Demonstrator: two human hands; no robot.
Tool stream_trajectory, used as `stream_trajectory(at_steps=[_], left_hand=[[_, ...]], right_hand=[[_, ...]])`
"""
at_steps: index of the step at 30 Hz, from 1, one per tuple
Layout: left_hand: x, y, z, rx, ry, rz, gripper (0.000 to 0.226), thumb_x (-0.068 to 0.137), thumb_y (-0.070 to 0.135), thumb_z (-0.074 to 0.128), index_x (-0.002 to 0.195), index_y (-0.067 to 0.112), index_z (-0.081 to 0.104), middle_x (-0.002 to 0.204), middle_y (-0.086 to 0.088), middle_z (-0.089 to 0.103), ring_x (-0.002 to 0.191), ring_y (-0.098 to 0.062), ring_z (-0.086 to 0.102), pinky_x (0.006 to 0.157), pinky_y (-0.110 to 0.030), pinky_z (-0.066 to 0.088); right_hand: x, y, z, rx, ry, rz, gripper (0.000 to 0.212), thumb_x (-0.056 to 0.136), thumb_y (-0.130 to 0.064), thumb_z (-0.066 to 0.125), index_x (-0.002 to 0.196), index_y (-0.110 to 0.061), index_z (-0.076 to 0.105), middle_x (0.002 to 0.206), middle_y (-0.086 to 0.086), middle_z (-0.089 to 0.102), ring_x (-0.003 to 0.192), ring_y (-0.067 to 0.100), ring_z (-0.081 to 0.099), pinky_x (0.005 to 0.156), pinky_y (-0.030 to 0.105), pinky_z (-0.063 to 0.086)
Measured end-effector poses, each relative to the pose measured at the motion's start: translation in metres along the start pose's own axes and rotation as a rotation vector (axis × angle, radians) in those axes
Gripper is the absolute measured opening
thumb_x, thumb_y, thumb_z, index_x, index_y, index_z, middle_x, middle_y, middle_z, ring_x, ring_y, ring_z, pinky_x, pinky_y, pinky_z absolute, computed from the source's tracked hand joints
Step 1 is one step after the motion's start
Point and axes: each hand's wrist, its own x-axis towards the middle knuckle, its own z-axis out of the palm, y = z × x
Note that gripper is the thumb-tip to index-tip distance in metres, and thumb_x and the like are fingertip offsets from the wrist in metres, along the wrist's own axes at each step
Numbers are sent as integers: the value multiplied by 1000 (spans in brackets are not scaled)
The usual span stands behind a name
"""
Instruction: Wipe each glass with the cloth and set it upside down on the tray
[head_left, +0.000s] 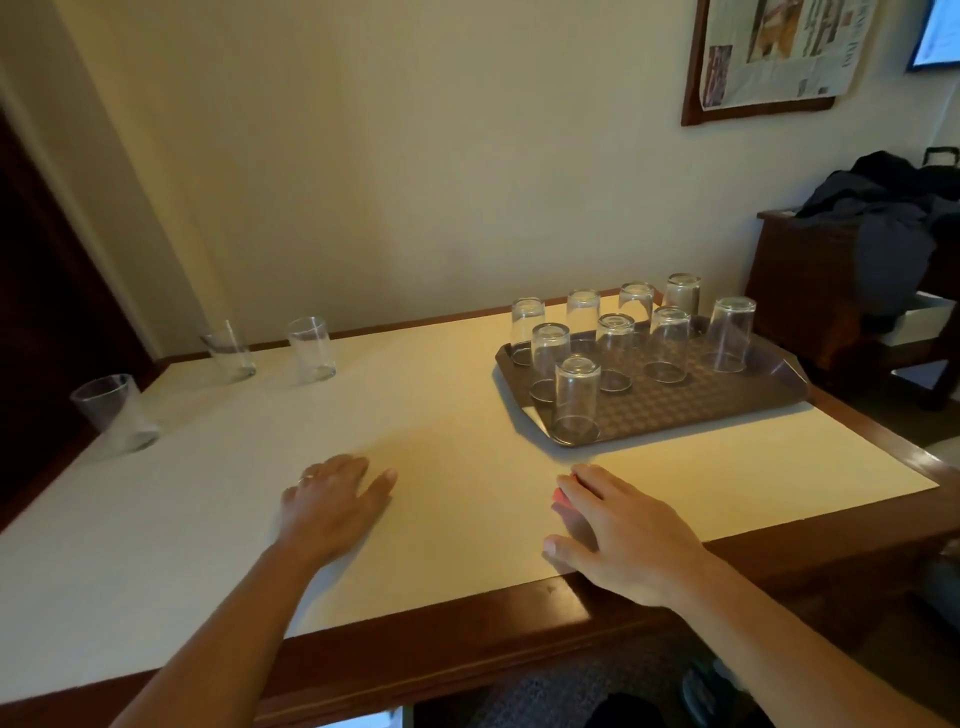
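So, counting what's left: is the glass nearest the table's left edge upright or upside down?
Upright. The glass stands on the table with its open rim up, off the tray.

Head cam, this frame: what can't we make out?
- Red thing under the right hand: mostly covered, so cloth or not is unclear.
- Three upright glasses at left, e.g. the nearest: motion blur, so clean or dirty is unreadable.
- Back-row glasses on the tray: front ones overlap them, hiding their rims.
- Left hand: flat on the table, palm side unseen.
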Motion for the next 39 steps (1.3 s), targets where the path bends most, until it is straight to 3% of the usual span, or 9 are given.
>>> stream_trajectory(at_steps=[4,6,11,20,25,29,35,39], left_hand=[[-18,-52,-16,36,4,-146,75,100,75,22,160,33,35,173,-1,22,158,-30,19,124,-58,20],[-25,-76,-25,64,17,-201,75,100,75,23,160,33,35,172,-1,23,157,-31,21,123,-57,20],[-31,-136,-46,109,53,-331,76,99,76,25,160,32,33,169,-1,29,153,-32,29,121,-56,25],[4,-212,-62,49,138,-487,76,98,76,33,155,26,34,159,-7,43,144,-34,41,116,-58,32],[43,-239,-70,-147,257,-603,76,96,72,45,148,18,40,150,-13,52,138,-37,48,116,-58,26],[74,-247,-77,-269,353,-683,82,95,74,47,152,15,38,154,-13,51,142,-38,45,120,-60,21],[115,-267,-79,-437,442,-732,93,89,73,61,159,21,29,163,-11,42,155,-39,24,123,-61,13],[127,-275,-77,-431,509,-702,80,89,63,68,155,30,37,153,-6,53,149,-37,33,118,-59,19]], right_hand=[[30,-49,9,23,-53,-99,81,90,-79,24,156,-32,17,165,-11,5,151,11,10,116,36,29],[48,-75,14,28,-76,-145,86,86,-82,18,156,-32,16,166,-11,3,151,11,9,117,36,27],[96,-133,26,30,-127,-239,80,91,-76,27,156,-31,17,166,-11,2,151,12,7,117,36,25],[167,-212,50,-12,-153,-285,84,89,-80,25,156,-30,16,165,-9,5,151,15,6,120,34,16],[194,-230,59,-44,-149,-307,94,83,-85,18,158,-30,10,165,-10,2,151,14,4,121,32,12],[204,-233,60,-64,-170,-321,98,79,-88,16,158,-32,4,165,-12,-3,152,14,3,121,32,11],[208,-229,70,-41,-138,-331,103,73,-94,8,157,-35,4,164,-16,-4,151,11,5,121,33,18],[208,-230,71,-42,-128,-338,101,74,-93,9,157,-35,5,164,-17,-4,151,12,6,120,32,17]])
